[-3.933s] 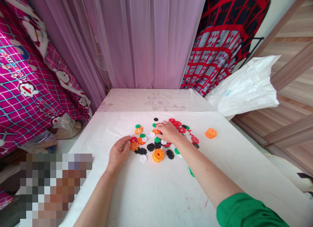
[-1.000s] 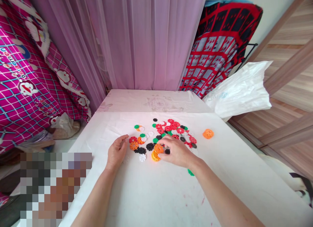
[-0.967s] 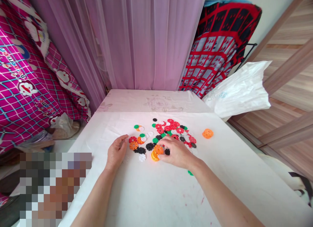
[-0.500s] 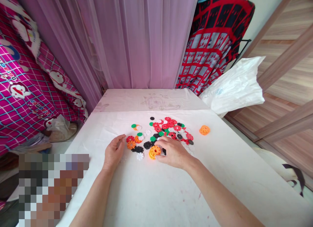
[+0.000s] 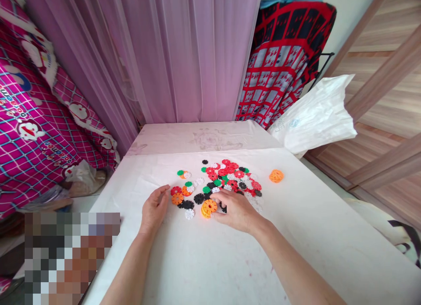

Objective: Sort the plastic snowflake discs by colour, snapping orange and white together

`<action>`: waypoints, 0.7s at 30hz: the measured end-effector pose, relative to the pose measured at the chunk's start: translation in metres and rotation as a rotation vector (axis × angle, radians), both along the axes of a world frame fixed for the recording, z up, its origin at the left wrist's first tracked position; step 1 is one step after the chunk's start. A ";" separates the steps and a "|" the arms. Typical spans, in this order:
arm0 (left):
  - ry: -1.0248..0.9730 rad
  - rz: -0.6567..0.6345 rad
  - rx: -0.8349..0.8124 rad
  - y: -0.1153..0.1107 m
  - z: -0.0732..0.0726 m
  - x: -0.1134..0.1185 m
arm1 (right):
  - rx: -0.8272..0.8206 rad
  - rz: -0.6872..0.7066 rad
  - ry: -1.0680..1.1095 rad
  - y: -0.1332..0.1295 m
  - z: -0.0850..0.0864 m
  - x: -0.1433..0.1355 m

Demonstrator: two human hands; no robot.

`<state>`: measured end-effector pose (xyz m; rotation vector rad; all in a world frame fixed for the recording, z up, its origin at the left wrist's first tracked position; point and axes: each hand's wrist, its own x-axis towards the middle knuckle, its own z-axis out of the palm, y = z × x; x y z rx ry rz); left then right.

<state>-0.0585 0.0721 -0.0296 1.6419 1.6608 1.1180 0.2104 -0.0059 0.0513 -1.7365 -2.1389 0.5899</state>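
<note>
My right hand (image 5: 235,210) curls its thumb and fingers round the right side of an orange notched plastic disc (image 5: 209,207). That disc lies over more orange-yellow ones (image 5: 205,214), partly covered, near the front of the scattered discs. My left hand (image 5: 155,211) rests on its side on the table, fingers loosely bent and apart, holding nothing. Just right of its fingertips are a red disc (image 5: 176,190) and an orange disc (image 5: 177,199). Black discs (image 5: 199,198) and a white disc (image 5: 190,214) lie between the two hands.
A mixed heap of red, black, green and white discs (image 5: 230,168) spreads beyond my right hand. A separate orange disc pile (image 5: 276,176) sits to the right on the white-covered table (image 5: 197,261). A white bag (image 5: 315,116) stands off the table's far right edge.
The camera view has shifted slightly, with the table sitting a little lower. My right hand stays at the orange discs, and my left hand keeps its pose.
</note>
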 end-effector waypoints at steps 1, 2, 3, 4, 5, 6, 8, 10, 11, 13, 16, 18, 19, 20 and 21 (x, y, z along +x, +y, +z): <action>-0.002 0.000 0.001 0.000 0.000 0.000 | -0.003 -0.008 0.008 0.000 -0.001 -0.001; -0.005 0.000 0.003 0.000 0.001 0.000 | -0.002 -0.016 0.019 -0.001 -0.001 -0.001; -0.009 0.002 0.006 0.000 0.001 0.000 | 0.004 -0.023 0.032 -0.001 -0.001 -0.001; -0.013 -0.002 0.006 0.000 0.001 0.000 | 0.016 -0.032 0.043 -0.001 -0.001 0.000; -0.019 -0.003 0.012 0.000 0.001 0.000 | 0.031 -0.040 0.053 -0.001 -0.001 0.000; -0.025 -0.001 0.021 0.000 0.001 0.000 | 0.048 -0.047 0.061 -0.002 0.000 0.002; -0.035 -0.008 0.031 0.000 0.001 0.000 | 0.075 -0.053 0.076 -0.003 0.002 0.004; -0.040 -0.014 0.034 0.000 0.001 0.000 | 0.094 -0.046 0.091 -0.004 0.005 0.006; -0.039 -0.014 0.034 0.000 0.000 0.000 | 0.103 -0.037 0.099 -0.005 0.008 0.006; -0.029 -0.009 0.032 0.000 0.000 0.000 | 0.118 -0.024 0.121 -0.006 0.014 0.006; -0.011 0.008 0.023 0.000 0.001 -0.001 | 0.125 -0.007 0.158 -0.010 0.024 0.006; -0.003 0.012 0.022 0.000 0.001 -0.001 | 0.130 0.011 0.174 -0.012 0.031 0.007; 0.002 0.010 0.024 0.000 0.001 -0.001 | 0.133 0.021 0.176 -0.014 0.034 0.007; 0.009 0.007 0.029 0.000 0.001 -0.002 | 0.137 0.030 0.176 -0.016 0.037 0.008; 0.016 0.011 0.034 0.000 0.001 -0.002 | 0.142 0.035 0.172 -0.017 0.039 0.009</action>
